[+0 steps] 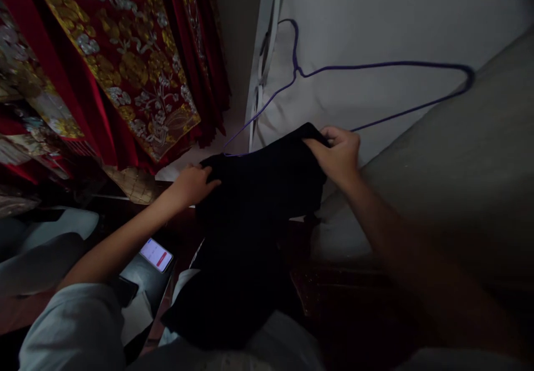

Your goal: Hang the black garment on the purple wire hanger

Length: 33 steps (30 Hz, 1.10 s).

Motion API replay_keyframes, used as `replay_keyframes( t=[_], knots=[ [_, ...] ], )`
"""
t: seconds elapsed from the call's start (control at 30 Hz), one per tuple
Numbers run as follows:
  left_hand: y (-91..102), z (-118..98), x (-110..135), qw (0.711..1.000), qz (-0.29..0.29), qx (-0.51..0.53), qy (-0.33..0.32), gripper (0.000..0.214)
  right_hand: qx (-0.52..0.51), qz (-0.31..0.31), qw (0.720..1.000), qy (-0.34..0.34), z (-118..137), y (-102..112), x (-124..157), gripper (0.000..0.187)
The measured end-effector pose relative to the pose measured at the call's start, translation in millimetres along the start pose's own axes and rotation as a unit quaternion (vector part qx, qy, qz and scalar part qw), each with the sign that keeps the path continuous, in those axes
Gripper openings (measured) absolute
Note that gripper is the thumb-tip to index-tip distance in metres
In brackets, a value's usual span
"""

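A black garment (250, 209) hangs spread between my two hands, its lower part dropping toward my lap. My left hand (194, 183) grips its upper left corner, with the thumb lying over the front. On the upper right edge, my right hand (337, 151) pinches the cloth between thumb and curled fingers. A purple wire hanger (375, 66) lies tilted behind the garment against a pale surface, hook at the upper left. Its left end meets the garment's top edge, and its lower bar passes behind the cloth and right hand. The garment's exact kind is too dark to tell.
Red cloths with gold and silver embroidery (137, 54) hang at the upper left. A phone (156, 255) with a lit screen lies at the lower left. Pale sheeting (409, 15) and a grey-green surface (467, 154) fill the right side.
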<state>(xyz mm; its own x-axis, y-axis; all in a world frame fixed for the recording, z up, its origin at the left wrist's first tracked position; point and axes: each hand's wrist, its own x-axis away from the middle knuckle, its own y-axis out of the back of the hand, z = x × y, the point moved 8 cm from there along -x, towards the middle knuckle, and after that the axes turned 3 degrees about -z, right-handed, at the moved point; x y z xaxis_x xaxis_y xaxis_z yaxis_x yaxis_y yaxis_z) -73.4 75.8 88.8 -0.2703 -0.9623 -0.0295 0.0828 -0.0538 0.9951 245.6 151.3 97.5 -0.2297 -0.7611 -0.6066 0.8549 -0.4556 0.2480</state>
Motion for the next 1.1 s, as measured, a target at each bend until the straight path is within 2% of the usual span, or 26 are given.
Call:
replay_keyframes(
  t=[0.13, 0.2, 0.27, 0.37, 0.43, 0.5, 0.57, 0.67, 0.7, 0.8, 0.93, 1.03, 1.1],
  knots=[
    [34.1, 0, -10, 0.996, -0.088, 0.006, -0.009, 0.033, 0.01, -0.01, 1.0, 0.021, 24, 15, 9, 0.038],
    [41.4, 2, -16, 0.995, -0.088, 0.051, -0.019, 0.027, 0.011, -0.018, 0.999, 0.028, 30, 19, 10, 0.04],
    [31.1, 4, -20, 0.994, -0.041, 0.098, -0.03, 0.027, 0.007, -0.022, 0.999, 0.029, 32, 21, 10, 0.039],
    [-3.0, 5, -22, 0.986, 0.03, 0.161, -0.033, 0.024, -0.017, -0.002, 1.0, 0.008, 28, 19, 12, 0.03],
    [-22.5, 3, -20, 0.975, 0.046, 0.213, -0.038, 0.024, -0.033, 0.016, 0.999, -0.01, 24, 16, 15, 0.023],
    [-29.6, 0, -18, 0.968, 0.045, 0.245, -0.042, 0.027, -0.037, 0.026, 0.999, -0.018, 23, 14, 17, 0.02],
    [-14.4, 0, -18, 0.974, -0.016, 0.223, -0.042, 0.024, -0.035, 0.031, 0.999, -0.015, 24, 14, 17, 0.021],
    [35.1, -3, -20, 0.97, -0.164, 0.168, -0.059, 0.023, -0.042, 0.033, 0.999, -0.007, 28, 14, 16, 0.02],
    [49.0, -7, -21, 0.963, -0.196, 0.168, -0.072, 0.025, -0.045, 0.034, 0.998, -0.005, 30, 14, 16, 0.02],
    [67.5, -21, -27, 0.945, -0.209, 0.219, -0.124, 0.031, -0.053, 0.047, 0.997, -0.01, 31, 9, 17, 0.02],
    [68.4, -40, -36, 0.918, -0.218, 0.277, -0.184, 0.049, -0.073, 0.069, 0.995, -0.022, 24, -2, 23, 0.02],
    [78.7, -41, -44, 0.895, -0.266, 0.309, -0.181, 0.061, -0.08, 0.083, 0.993, -0.002, 26, -9, 28, 0.013],
    [87.2, -41, -53, 0.893, -0.272, 0.316, -0.172, 0.06, -0.065, 0.069, 0.995, 0.021, 32, -5, 27, 0.006]
  ],
)
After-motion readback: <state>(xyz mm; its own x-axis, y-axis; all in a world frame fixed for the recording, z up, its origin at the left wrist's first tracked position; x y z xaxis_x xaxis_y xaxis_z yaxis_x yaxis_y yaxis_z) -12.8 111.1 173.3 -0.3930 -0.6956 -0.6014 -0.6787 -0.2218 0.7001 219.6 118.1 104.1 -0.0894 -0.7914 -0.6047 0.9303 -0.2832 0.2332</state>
